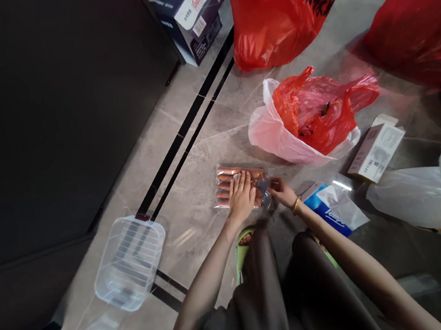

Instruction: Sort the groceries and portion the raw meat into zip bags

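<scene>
Left hand [241, 195] lies flat across the sausage pack [224, 186] on the floor [191, 192], right hand [284, 194] pinching the pack's clear end!

Centre of the frame, and the left hand [242, 194] lies flat across a clear pack of sausages [226, 178], while the right hand [283, 193], gold bracelet [296, 205] at the wrist, is at the pack's right end! Lower left, a clear plastic tub [129, 263] on the tiles [191, 192]; top centre, a dark box [194, 29]; upper right, big red bags [283, 10]; right of centre, a blue-and-white packet [331, 214] beside the right forearm.
</scene>
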`<state>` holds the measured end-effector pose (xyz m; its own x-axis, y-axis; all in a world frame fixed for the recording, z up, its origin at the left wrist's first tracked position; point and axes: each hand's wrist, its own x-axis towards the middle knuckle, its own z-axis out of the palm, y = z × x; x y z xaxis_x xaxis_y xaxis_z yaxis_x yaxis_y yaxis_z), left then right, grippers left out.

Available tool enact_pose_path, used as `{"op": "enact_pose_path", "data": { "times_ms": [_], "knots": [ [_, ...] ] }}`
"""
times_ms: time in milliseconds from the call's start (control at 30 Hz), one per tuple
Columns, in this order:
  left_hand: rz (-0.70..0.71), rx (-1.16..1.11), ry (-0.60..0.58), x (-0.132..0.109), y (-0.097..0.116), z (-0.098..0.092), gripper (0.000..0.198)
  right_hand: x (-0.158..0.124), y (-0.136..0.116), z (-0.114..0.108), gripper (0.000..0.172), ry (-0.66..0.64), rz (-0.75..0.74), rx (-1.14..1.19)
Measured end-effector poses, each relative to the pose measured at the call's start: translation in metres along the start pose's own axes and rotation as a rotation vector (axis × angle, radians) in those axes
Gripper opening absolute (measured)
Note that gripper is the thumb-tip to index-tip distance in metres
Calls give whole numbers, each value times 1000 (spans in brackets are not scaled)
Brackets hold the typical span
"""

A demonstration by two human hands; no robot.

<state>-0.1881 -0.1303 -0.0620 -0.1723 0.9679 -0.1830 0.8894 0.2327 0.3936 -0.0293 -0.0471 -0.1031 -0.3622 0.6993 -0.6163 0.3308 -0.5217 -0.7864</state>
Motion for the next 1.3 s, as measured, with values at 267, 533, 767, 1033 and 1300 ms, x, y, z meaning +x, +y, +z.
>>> {"op": "enact_pose_path", "data": {
  "times_ms": [267,533,767,1033,1300],
  "knots": [
    [-55,-244,109,-18,-11,4,56,-17,-1,-11,36,-145,-118,-98],
    [-229,-166,175,-34,-31,-10,60,3,-10,17,38,-127,-565,-419],
    [250,79,-126,-13,-21,-26,69,4,-5,-6,39,-222,-473,-286],
    [283,172,-118,19,23,-8,58,-41,2,-4,50,1,303,-71],
    [213,-53,-130,54,2,-31,51,-45,11,19,49,-2,212,216]
  ]
}}
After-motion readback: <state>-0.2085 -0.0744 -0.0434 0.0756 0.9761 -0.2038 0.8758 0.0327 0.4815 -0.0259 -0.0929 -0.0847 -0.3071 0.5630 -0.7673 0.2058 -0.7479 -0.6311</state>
